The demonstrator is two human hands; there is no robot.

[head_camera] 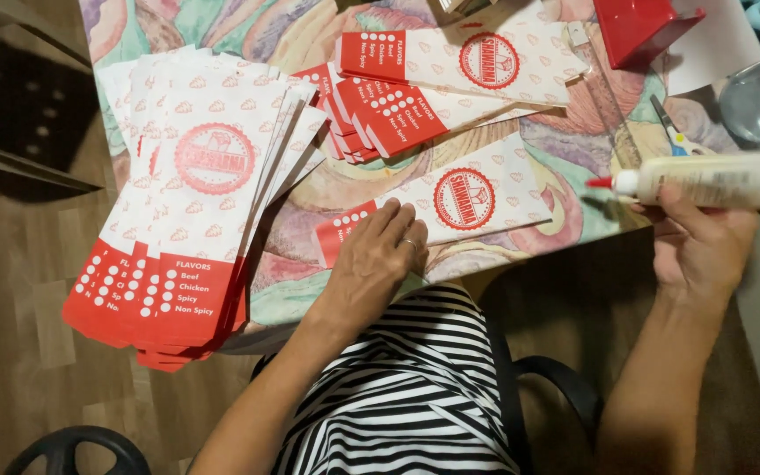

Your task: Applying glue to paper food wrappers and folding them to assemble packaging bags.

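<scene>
From the head camera, the left hand (378, 259) presses flat, fingers together, on a thin paper bag (450, 204) at the table edge (573, 230). The right hand (701, 242) clamps a glue bottle (705, 180), likely light and squeezable; best held mid-body.

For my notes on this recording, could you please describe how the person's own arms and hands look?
Both forearms are bare, with no sleeves reaching the wrists. The left hand wears a thin silver-coloured ring on one finger. The right hand shows no ring, watch or glove. No bracelets are visible on either wrist.
</scene>
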